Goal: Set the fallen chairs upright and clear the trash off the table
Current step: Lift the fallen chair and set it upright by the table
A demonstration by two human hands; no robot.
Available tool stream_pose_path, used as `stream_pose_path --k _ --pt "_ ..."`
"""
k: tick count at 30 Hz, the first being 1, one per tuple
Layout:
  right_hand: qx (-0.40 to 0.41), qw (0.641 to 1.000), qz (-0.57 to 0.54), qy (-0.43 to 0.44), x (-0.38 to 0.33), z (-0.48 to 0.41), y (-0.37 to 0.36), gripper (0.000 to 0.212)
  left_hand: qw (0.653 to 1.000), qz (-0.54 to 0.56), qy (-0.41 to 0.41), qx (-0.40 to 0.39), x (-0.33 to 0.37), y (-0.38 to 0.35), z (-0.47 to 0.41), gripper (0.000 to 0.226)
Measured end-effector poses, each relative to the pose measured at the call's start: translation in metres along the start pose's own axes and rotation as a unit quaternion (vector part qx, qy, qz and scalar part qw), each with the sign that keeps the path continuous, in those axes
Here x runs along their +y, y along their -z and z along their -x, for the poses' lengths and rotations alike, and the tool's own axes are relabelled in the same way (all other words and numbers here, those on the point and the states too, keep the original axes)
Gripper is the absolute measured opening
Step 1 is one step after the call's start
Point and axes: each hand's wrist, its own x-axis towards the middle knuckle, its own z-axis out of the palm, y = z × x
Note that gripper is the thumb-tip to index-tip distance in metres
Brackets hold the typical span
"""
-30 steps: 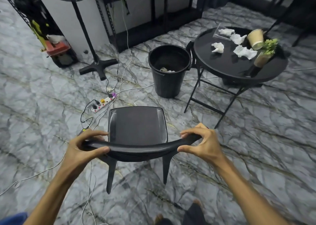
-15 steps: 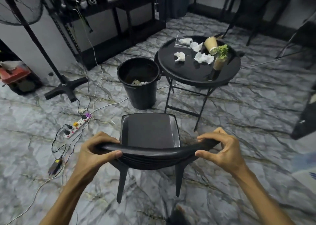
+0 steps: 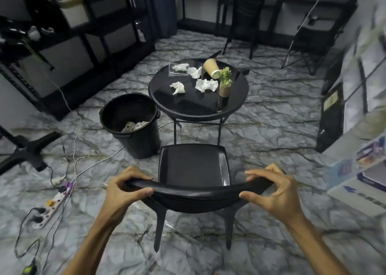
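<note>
A black chair (image 3: pixel 193 166) stands upright in front of me, its seat facing the round black table (image 3: pixel 188 105). My left hand (image 3: pixel 123 189) grips the left end of its curved backrest and my right hand (image 3: pixel 271 188) grips the right end. On the table lie several crumpled white tissues (image 3: pixel 205 85), a clear plastic wrapper (image 3: pixel 177 72), a tipped paper cup (image 3: pixel 212 67) and a small potted plant (image 3: pixel 225 84). A black trash bin (image 3: pixel 133 126) with some paper inside stands on the floor left of the table.
A power strip (image 3: pixel 52 203) and loose cables trail over the marble floor at left, by a fan base (image 3: pixel 27 149). Black shelving lines the left and back walls. Another black chair (image 3: pixel 248 13) stands upright at the back. Boxes (image 3: pixel 365 182) sit at right.
The view has swung left-to-right so the table and bin now sit straight ahead of the chair. Both hands keep the same grip on the backrest.
</note>
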Motion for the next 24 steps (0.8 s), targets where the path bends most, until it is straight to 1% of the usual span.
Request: stream_pose_path --k 3,7,8,11,13,15,19,24 --pt "0.021 1.0 0.013 -0.015 0.002 0.004 -0.018 0.051 1.0 -0.004 -0.005 -0.031 -0.012 0.012 -0.019 0.038" --pt "0.044 0.998 0.015 -0.04 0.005 0.01 -0.046 0.052 0.999 -0.005 0.0 -0.051 -0.036 0.032 -0.04 0.053" --pt "0.045 0.998 0.015 -0.04 0.006 0.011 -0.053 0.052 0.998 -0.002 0.0 -0.058 -0.041 0.037 -0.043 0.051" --pt "0.049 0.998 0.029 -0.035 0.003 0.013 -0.068 0.05 0.996 0.021 0.01 -0.085 -0.049 0.048 -0.048 0.031" --pt "0.039 0.998 0.038 -0.041 0.001 0.015 -0.076 0.047 0.995 0.016 0.016 -0.099 -0.054 0.058 -0.046 0.03" --pt "0.027 0.997 0.056 -0.034 -0.004 0.018 -0.087 0.044 0.995 0.009 0.021 -0.092 -0.062 0.07 -0.039 0.034" --pt "0.0 0.997 0.074 -0.037 -0.015 0.025 -0.106 0.043 0.996 -0.001 0.051 -0.073 -0.074 0.091 -0.026 0.052" --pt "0.001 0.996 0.071 -0.056 -0.025 0.044 -0.111 0.043 0.992 -0.02 0.069 -0.101 -0.078 0.099 -0.021 0.054"
